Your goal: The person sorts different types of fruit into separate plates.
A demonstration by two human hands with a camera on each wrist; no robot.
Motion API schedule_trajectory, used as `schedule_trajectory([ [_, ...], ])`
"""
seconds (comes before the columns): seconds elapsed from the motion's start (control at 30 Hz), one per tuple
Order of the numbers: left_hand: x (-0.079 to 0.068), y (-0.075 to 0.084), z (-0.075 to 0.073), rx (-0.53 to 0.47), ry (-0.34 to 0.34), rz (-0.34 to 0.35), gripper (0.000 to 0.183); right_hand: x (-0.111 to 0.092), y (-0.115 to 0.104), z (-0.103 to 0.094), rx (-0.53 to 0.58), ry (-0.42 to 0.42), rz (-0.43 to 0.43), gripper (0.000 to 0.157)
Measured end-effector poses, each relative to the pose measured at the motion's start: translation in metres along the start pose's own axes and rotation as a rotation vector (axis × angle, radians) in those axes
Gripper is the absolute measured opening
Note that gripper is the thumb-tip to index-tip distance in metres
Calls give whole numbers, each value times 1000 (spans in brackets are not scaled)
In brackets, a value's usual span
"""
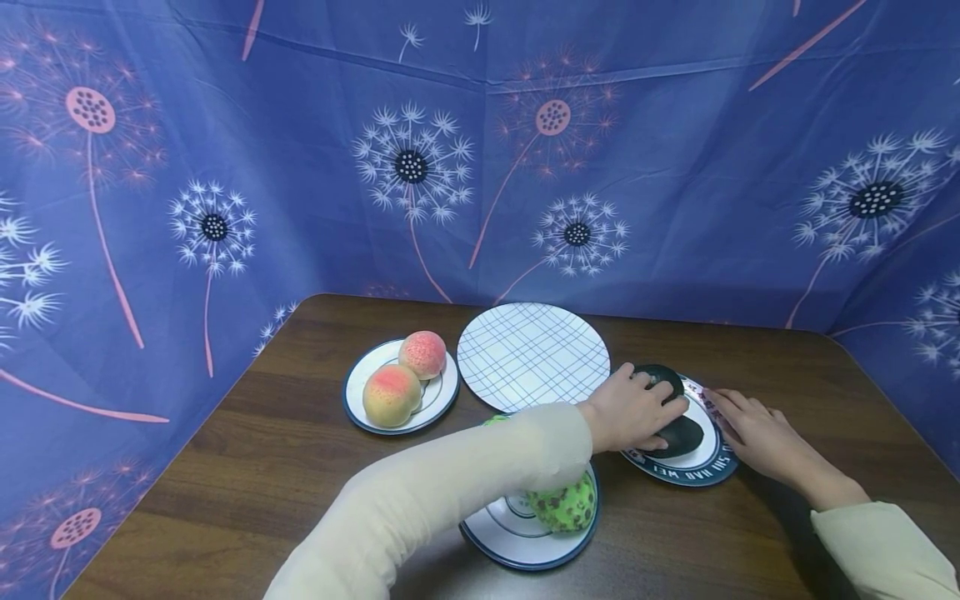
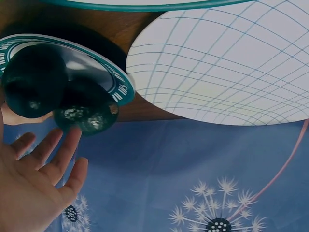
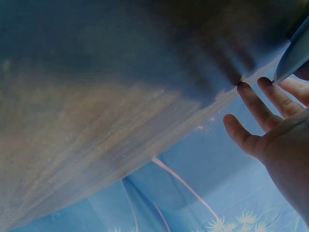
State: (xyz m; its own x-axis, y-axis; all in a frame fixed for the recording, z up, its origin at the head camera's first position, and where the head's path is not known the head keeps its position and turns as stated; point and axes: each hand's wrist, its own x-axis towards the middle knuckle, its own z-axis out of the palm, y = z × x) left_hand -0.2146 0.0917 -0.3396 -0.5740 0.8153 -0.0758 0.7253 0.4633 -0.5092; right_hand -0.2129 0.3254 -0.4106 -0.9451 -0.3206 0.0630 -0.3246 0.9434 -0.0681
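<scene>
Two glossy dark green fruits, avocado-like, lie on a plate with a lettered dark rim at the right. My left hand reaches across and lies over them, its fingers spread; the near fruit and the far fruit show around the fingers. In the left wrist view the fingers are apart, with fingertips against or close to one fruit. My right hand is at the plate's right rim, fingers fairly straight. The right wrist view has its fingertips by the plate's edge; the thumb is hidden there.
Two pink-yellow peaches sit on a blue-rimmed plate at the left. A large white plate with blue grid lines lies at the back. Below the left sleeve, a front plate holds a bumpy green fruit.
</scene>
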Motion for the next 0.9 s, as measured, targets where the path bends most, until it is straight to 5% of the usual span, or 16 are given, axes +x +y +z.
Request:
schedule_trajectory([
  [0.9,-33,-46,26,-38,98,-208,43,-3,1,-8,9,19,-5,55],
])
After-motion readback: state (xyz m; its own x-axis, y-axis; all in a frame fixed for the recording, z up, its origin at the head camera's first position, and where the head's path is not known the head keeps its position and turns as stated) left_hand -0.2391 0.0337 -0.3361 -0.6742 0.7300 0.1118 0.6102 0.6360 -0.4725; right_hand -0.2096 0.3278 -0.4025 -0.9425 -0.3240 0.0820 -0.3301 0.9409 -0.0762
